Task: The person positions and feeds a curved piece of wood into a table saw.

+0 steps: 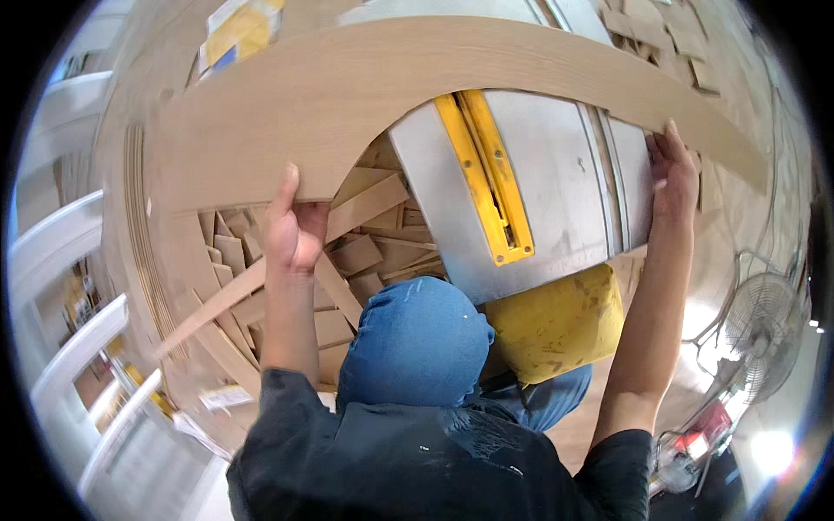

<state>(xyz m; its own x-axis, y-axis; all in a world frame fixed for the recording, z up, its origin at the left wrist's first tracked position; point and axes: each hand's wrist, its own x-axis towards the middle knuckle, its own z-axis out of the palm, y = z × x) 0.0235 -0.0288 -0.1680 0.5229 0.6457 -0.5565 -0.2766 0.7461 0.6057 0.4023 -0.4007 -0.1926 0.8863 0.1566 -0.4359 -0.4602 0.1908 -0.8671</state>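
A long light-brown wooden board [269,122] spans the view, wide at the left and narrowing to a strip at the right, with a step in its near edge. My left hand [297,227] grips the near edge of the wide part, thumb on top and fingers curled beneath. At the narrow part, my right hand [672,178] holds the near edge the same way, fingers partly hidden. The board lies across a grey metal saw table [556,165] with a yellow slotted insert [485,174]. Whether the board rests on the metal or hovers just above cannot be made out. No blade shows clearly.
Wood offcuts [356,256] are heaped left of the saw table, with more scraps [651,35] at the far right. A yellow casing [556,326] sits below the table's near edge. A stack of boards [143,234] lies left, and a fan [757,334] stands right.
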